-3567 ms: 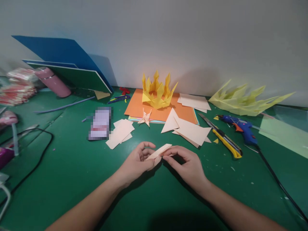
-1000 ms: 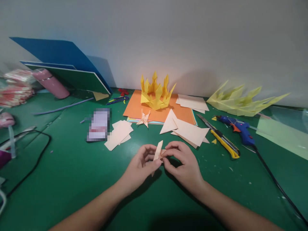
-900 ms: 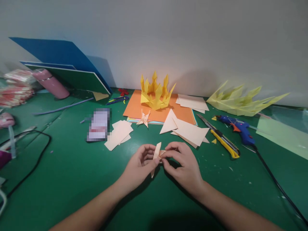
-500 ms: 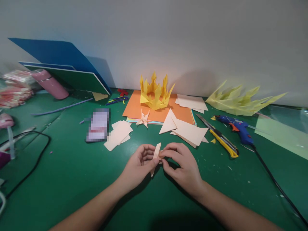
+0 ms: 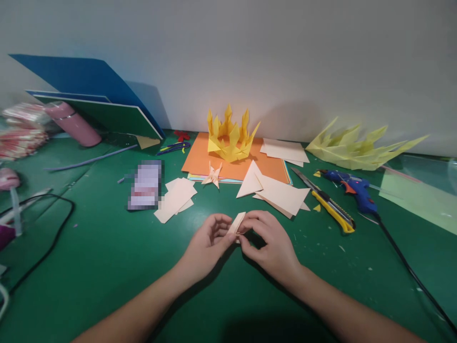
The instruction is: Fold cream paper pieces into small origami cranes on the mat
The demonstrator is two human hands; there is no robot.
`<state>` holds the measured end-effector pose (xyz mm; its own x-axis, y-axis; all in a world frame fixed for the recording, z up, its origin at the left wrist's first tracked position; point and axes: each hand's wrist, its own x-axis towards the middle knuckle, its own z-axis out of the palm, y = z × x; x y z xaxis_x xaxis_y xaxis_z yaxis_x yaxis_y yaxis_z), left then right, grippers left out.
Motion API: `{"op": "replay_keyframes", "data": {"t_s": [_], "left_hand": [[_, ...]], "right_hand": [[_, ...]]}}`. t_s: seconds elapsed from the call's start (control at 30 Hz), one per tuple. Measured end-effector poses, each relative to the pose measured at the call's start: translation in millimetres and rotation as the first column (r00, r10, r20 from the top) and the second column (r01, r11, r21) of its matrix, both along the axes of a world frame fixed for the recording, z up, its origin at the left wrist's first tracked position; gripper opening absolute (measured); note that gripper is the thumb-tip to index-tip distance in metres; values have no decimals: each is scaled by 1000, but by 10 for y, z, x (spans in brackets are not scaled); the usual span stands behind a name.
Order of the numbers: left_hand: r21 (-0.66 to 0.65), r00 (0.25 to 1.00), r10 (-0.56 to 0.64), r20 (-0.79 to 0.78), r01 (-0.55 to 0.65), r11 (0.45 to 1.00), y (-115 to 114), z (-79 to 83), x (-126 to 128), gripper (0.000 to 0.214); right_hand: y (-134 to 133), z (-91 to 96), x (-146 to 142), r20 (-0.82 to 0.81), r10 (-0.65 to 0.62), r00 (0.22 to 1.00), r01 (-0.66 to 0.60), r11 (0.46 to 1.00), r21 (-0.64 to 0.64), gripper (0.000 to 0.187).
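Observation:
A small folded piece of pale peach paper is held up between my hands, above the near middle of the green table. My left hand pinches it with the thumb in front and the fingers curled behind. On its right side, my right hand grips the paper's edge between thumb and fingertips. The fingers hide its lower part. Just beyond lie a folded peach star shape, a folded paper triangle and loose peach sheets. More peach sheets rest to the left.
A yellow paper crown stands on orange sheets. At right are a yellow utility knife, a blue glue gun with its cord, and a pale yellow folded paper piece. A phone and pink bottle are at left.
The folded paper has turned in my fingers, its top end now leaning further right and its lower tip no longer showing below my left thumb. Both hands stay nearly in place.

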<state>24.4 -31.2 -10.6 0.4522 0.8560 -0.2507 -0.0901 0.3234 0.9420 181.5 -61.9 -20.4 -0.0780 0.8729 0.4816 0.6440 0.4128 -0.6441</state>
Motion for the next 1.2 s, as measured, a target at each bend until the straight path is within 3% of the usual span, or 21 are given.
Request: {"op": "replay_keyframes", "data": {"t_s": [0.33, 0.57, 0.83, 1.07, 1.2], "left_hand": [[-35, 999, -3, -48, 2, 999, 8, 30, 1, 40], [-28, 985, -5, -173, 0, 1000, 14, 109, -37, 27], [-33, 994, -32, -106, 29, 999, 63, 161, -67, 26], [-139, 995, -74, -73, 64, 988, 110, 216, -116, 29], [-85, 990, -74, -121, 64, 994, 103, 210, -124, 23]], "right_hand": [[12, -14, 3, 38, -16, 999, 16, 1000, 1, 8], [-1, 10, 10, 37, -24, 999, 23, 999, 35, 7], [-23, 8, -1, 52, 3, 999, -5, 999, 39, 8], [-22, -11, -3, 3, 34, 999, -35, 999, 10, 7], [-17, 5, -2, -38, 75, 996, -76, 997, -2, 9]]}}
